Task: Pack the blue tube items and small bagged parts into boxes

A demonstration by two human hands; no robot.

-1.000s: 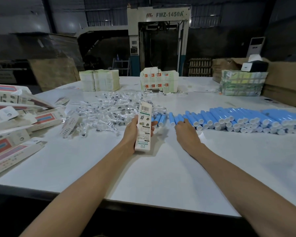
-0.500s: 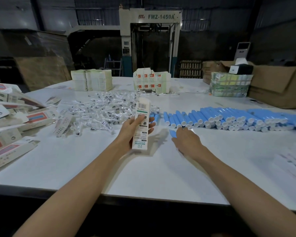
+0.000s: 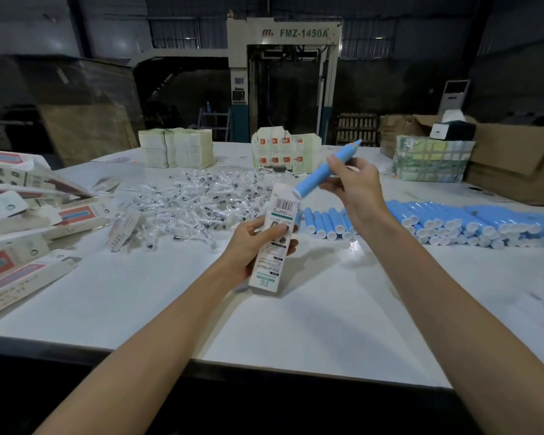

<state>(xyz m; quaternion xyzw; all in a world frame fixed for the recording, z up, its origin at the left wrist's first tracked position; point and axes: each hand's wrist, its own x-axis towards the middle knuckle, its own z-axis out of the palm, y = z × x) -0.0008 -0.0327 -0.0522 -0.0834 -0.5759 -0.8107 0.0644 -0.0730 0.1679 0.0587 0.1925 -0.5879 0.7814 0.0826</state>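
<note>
Beyond the white counter [image 3: 296,324] stood a dim workshop, with a tall machine [image 3: 283,73] marked FMZ-1450A and brown cardboard cartons [image 3: 515,164] at the far right. Seen from my head, my left hand [image 3: 252,243] held a narrow printed box [image 3: 274,243], fingers [image 3: 280,229] curled round it, its open top tilted away from me to take a load. My right hand [image 3: 355,183] pinched a blue tube [image 3: 324,171] near its middle, slanted down with its white end at the box mouth. I judged it was ready to slide in. The spare blue tubes [image 3: 453,221] lay in a row at my right. The small bagged parts [image 3: 198,202] sat heaped beyond the box, and other printed boxes [image 3: 19,221] were piled at my left, all near enough to reach.
</note>
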